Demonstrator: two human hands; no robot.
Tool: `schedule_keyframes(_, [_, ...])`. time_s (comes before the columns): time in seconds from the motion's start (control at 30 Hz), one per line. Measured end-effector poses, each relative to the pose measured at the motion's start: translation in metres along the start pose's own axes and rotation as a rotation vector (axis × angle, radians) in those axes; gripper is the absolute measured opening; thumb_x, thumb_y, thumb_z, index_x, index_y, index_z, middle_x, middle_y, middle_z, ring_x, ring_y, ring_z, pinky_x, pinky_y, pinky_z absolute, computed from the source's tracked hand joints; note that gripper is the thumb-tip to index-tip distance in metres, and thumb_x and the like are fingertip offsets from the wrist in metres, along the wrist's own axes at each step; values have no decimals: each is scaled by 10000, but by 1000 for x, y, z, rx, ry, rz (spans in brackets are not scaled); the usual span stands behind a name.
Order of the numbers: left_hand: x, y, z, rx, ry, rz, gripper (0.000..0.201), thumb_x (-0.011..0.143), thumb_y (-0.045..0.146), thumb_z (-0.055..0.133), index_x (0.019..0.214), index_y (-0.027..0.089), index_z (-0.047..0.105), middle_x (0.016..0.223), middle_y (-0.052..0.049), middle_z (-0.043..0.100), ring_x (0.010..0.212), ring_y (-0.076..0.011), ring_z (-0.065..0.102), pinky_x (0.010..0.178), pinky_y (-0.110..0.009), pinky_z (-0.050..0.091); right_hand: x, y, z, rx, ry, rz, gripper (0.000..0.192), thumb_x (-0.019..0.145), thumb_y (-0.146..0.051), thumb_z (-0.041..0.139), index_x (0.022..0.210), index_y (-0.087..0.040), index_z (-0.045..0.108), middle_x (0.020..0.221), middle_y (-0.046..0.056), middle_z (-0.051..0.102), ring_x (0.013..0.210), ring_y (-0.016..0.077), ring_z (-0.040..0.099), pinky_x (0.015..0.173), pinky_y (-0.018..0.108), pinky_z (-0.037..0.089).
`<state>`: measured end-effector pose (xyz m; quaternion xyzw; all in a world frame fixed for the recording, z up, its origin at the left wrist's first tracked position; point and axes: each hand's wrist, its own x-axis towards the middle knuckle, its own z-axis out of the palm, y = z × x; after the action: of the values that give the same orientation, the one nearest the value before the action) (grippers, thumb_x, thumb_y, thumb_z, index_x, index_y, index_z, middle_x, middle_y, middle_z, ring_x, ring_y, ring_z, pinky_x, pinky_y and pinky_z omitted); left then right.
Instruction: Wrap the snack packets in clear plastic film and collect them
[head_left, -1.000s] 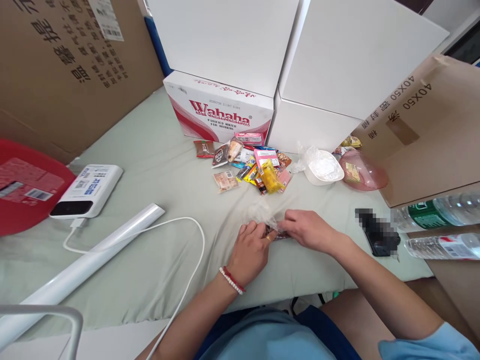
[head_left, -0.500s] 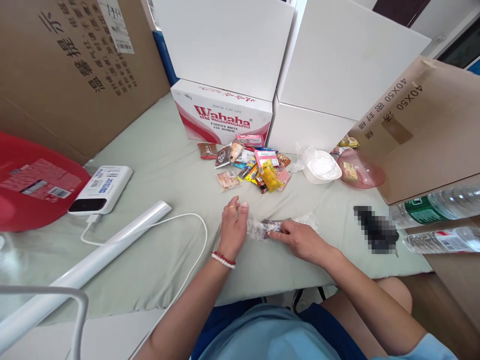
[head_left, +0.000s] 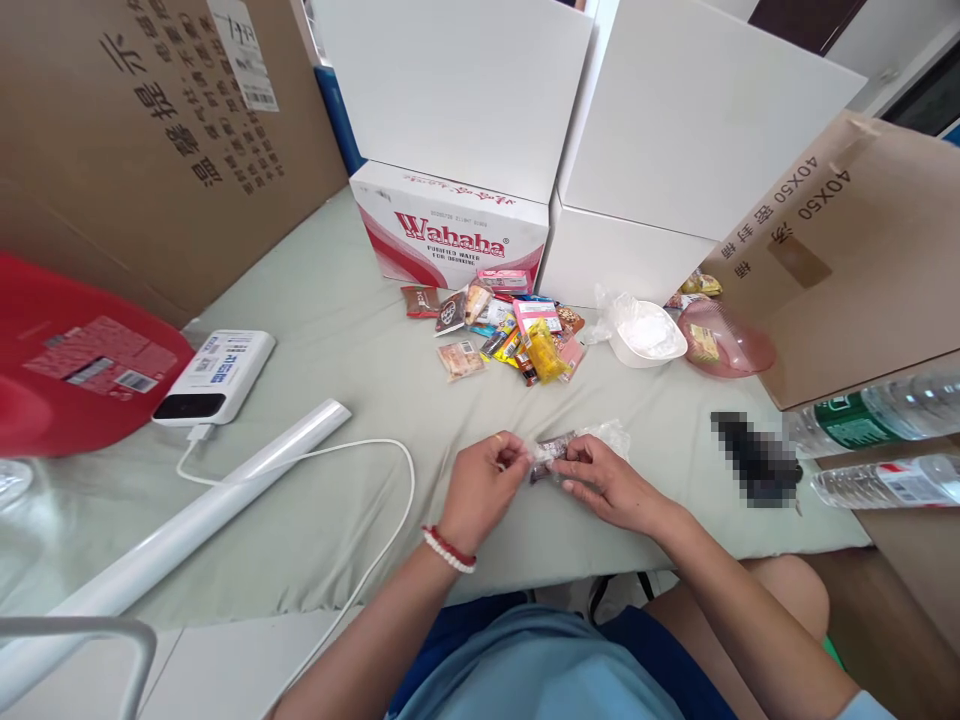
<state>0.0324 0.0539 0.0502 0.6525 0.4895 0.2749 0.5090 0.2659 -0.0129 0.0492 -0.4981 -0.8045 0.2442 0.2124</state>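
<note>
While both hands meet low over the green sheet [head_left: 337,330], the left hand [head_left: 480,485] pinches one end of a small dark snack in a clear bag [head_left: 559,448] and the right hand [head_left: 604,480] pinches the other end. Both grips are closed on it. A pile of snacks [head_left: 510,330] lies behind, near the Wahaha box [head_left: 450,235].

clear bag [head_left: 600,437]: glossy plastic | sheet [head_left: 337,330]: matt cloth | box [head_left: 847,260]: matt cardboard
</note>
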Motion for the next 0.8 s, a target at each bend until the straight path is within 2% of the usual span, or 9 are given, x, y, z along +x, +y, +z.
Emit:
schedule_keyframes(0.07, [1,11,18,87,-15,112,150,898,230,577,904,201,725,846,-16,710,793,-167,655,768,-287,506,3,-3,2,15,-9,-5,336,1044,-358,519,1314,-292,709,1135,119,595,1055,251,584,926,417,538])
schedule_keyframes(0.2, [2,19,48,490,-60,256,235,978,213,506,963,202,740,974,-77,678,975,-232,637,830,-351,519,3,2,-1,164,6,28,306,1049,-330,493,1209,-283,749,1186,108,646,1117,237,612,992,412,525])
schedule_keyframes(0.3, [-4,14,57,693,-47,343,206,966,182,520,1031,185,716,1036,-98,657,1051,-273,593,823,-385,529,-5,21,-4,193,268,269,317,1041,-402,493,1185,-277,747,1126,93,692,1058,237,647,934,399,544])
schedule_keyframes(0.4, [-10,8,59,776,-53,433,267,915,134,571,1155,149,687,1071,-106,647,1067,-287,563,859,-415,532,-13,43,0,5,520,534,461,912,-529,647,1277,-253,705,1253,128,666,1200,322,562,1028,508,489])
schedule_keyframes(0.47, [-11,5,60,808,-51,460,320,904,117,571,1209,127,670,1084,-111,644,1061,-288,554,868,-423,530,-15,53,4,-42,502,593,505,809,-555,729,1197,-233,732,1288,138,656,1261,362,498,1110,569,406])
schedule_keyframes(0.53, [-11,4,61,827,-45,465,334,901,107,564,1218,125,668,1090,-113,644,1054,-288,547,865,-424,528,-14,55,6,14,462,596,370,787,-545,725,981,-231,755,1227,126,679,1250,358,495,1126,560,378])
schedule_keyframes(0.6, [-9,4,61,833,-44,463,319,903,104,559,1198,135,677,1086,-111,646,1049,-288,547,861,-423,528,-12,50,2,134,466,581,302,817,-532,688,857,-235,720,1149,102,690,1186,318,544,1084,502,416])
schedule_keyframes(0.67, [-9,4,62,841,-50,462,303,909,105,551,1179,140,684,1078,-113,650,1047,-289,553,845,-423,533,-9,39,-4,310,473,588,300,852,-535,663,861,-236,677,1008,63,686,995,252,612,938,412,491])
schedule_keyframes(0.8, [-10,8,64,845,-50,462,290,913,97,524,1143,133,698,1047,-114,661,1032,-295,581,811,-429,551,8,11,-10,477,422,558,258,902,-483,661,858,-235,606,718,-31,571,651,155,523,644,279,433])
